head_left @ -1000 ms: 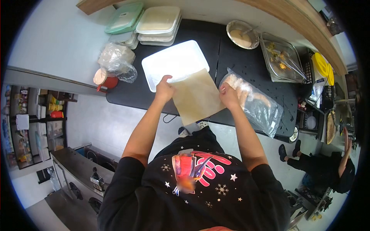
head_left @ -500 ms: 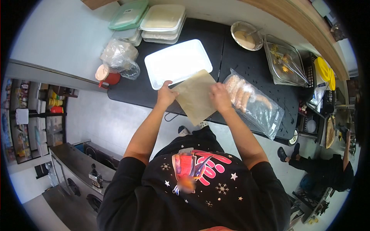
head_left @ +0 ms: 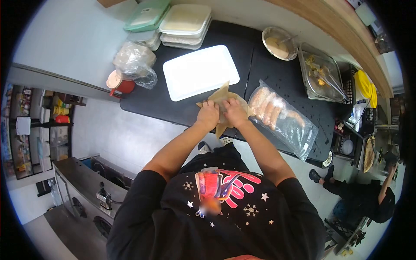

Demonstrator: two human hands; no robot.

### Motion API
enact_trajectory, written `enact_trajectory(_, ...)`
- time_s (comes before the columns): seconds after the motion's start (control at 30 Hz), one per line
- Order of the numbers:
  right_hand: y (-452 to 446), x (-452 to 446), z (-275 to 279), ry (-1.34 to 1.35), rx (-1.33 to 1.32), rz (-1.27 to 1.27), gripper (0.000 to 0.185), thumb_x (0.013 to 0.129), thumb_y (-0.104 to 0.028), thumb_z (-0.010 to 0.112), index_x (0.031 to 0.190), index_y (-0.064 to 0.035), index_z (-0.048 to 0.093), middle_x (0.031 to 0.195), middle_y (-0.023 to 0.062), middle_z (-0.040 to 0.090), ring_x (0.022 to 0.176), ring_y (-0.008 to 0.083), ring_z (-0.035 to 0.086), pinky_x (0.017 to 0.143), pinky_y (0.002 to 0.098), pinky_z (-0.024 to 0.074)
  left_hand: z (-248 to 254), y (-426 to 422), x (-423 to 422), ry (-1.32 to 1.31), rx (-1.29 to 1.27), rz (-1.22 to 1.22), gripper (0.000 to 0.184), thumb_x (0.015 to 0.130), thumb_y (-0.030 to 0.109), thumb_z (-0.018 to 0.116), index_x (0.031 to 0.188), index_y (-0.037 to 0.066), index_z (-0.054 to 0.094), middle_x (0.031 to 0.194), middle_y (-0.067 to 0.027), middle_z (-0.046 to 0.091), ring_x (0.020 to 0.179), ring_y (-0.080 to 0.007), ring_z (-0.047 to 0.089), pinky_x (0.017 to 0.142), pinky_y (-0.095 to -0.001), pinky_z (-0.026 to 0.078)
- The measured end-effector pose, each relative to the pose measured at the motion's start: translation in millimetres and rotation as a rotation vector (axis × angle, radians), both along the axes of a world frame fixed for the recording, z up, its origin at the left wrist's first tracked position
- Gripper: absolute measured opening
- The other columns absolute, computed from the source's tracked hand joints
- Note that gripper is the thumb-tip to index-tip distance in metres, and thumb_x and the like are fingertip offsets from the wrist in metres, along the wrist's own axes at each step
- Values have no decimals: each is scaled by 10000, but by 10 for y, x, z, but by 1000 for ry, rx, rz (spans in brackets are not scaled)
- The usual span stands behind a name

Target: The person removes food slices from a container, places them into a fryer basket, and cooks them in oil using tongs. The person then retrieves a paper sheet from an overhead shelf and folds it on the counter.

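A sheet of brown parchment paper (head_left: 221, 93) is bunched up at the table's front edge, its corners poking out between and around my hands. My left hand (head_left: 209, 115) grips its left side with curled fingers. On the right side, my right hand (head_left: 235, 112) is closed over the paper, close to the left hand. Just behind them lies a white rectangular tray (head_left: 200, 71). To the right of my right hand is a clear plastic bag (head_left: 299, 136) holding several long, pale-coated orange-brown food pieces (head_left: 268, 108).
Stacked lidded containers (head_left: 184, 19), a knotted plastic bag (head_left: 134, 60) and a red jug (head_left: 125, 86) stand at the left. A metal bowl of batter (head_left: 277, 47) and a metal pan with tongs (head_left: 320, 76) sit at the back right. Another person (head_left: 364, 195) is at the far right.
The parchment paper was spread flat between my hands and is now crumpled. My hands have come closer together, the left moving right and the right moving slightly left.
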State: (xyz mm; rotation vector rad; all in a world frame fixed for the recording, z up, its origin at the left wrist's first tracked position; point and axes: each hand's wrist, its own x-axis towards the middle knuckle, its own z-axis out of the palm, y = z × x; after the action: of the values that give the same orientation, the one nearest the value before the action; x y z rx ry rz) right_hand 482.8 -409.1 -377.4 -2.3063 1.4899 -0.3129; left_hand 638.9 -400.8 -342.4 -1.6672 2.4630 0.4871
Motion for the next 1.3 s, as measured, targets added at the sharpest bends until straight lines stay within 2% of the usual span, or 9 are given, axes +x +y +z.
enact_trajectory(0.27, 32, 143, 47, 259, -13, -3, 422, 861, -166, 417, 1267, -55, 450, 1363, 130, 381, 1089, 270, 461, 919, 377, 398, 42, -9, -170, -226, 107, 33, 657, 702, 296, 727, 1165, -85, 456, 1215, -292, 434, 1069, -387, 487, 864, -415, 447)
enact_trajectory(0.43, 35, 177, 10, 262, 103, 27, 529, 854, -195, 467, 1355, -61, 362, 1439, 125, 292, 1262, 285, 344, 1045, 370, 301, 129, -28, -102, -247, -12, -143, 461, 776, 302, 629, 1109, -2, 535, 1116, -193, 516, 1003, -311, 542, 742, -413, 467)
enact_trajectory(0.53, 83, 136, 1, 91, 2, 52, 525, 836, -189, 519, 1324, -40, 395, 1411, 146, 319, 1270, 305, 333, 1045, 377, 305, 348, -94, 104, -9, -239, 92, 353, 773, 279, 644, 1024, 41, 572, 1089, -151, 516, 958, -335, 565, 733, -436, 471)
enact_trajectory(0.63, 84, 116, 21, -12, -30, 70, 529, 815, -187, 573, 1297, -32, 422, 1391, 156, 339, 1269, 318, 331, 1045, 380, 310, 441, -170, 376, 118, -12, 507, 214, 811, 218, 598, 941, 49, 588, 1041, -151, 573, 993, -343, 558, 760, -446, 473)
enact_trajectory(0.93, 61, 59, 34, -106, 18, 109, 602, 744, -229, 673, 1283, -80, 450, 1378, 157, 361, 1281, 319, 324, 1051, 383, 309, 82, -316, 616, 513, 296, 621, 177, 789, 139, 626, 904, 23, 557, 824, -158, 637, 706, -288, 638, 631, -390, 519)
enact_trajectory(1.03, 57, 53, 55, -120, 63, 108, 650, 709, -251, 710, 1283, -88, 453, 1387, 155, 354, 1284, 327, 319, 1053, 388, 305, 270, -414, 624, 864, 622, 921, 160, 802, 69, 618, 926, 45, 519, 702, -77, 579, 584, -124, 570, 482, -292, 492)
enact_trajectory(1.17, -17, 27, 147, -72, 247, 56, 719, 689, -273, 734, 1319, -107, 431, 1410, 161, 327, 1284, 358, 318, 1059, 391, 298, 155, -625, 777, 971, 751, 965, 288, 777, 58, 634, 1015, 70, 472, 675, -44, 545, 535, -120, 529, 464, -302, 492)
enact_trajectory(1.27, -42, 32, 195, -69, 247, 34, 727, 683, -286, 740, 1321, -117, 433, 1421, 162, 310, 1276, 378, 322, 1054, 395, 305, 94, -728, 849, 871, 762, 899, 336, 776, 141, 663, 1033, 61, 462, 707, -100, 589, 593, -203, 587, 529, -353, 500)
enact_trajectory(1.3, -35, 33, 195, -62, 235, 34, 726, 683, -285, 740, 1319, -115, 435, 1422, 163, 308, 1275, 380, 322, 1054, 395, 305, 141, -692, 824, 699, 506, 833, 334, 773, 185, 666, 1015, 53, 477, 737, -121, 605, 637, -238, 601, 569, -365, 498)
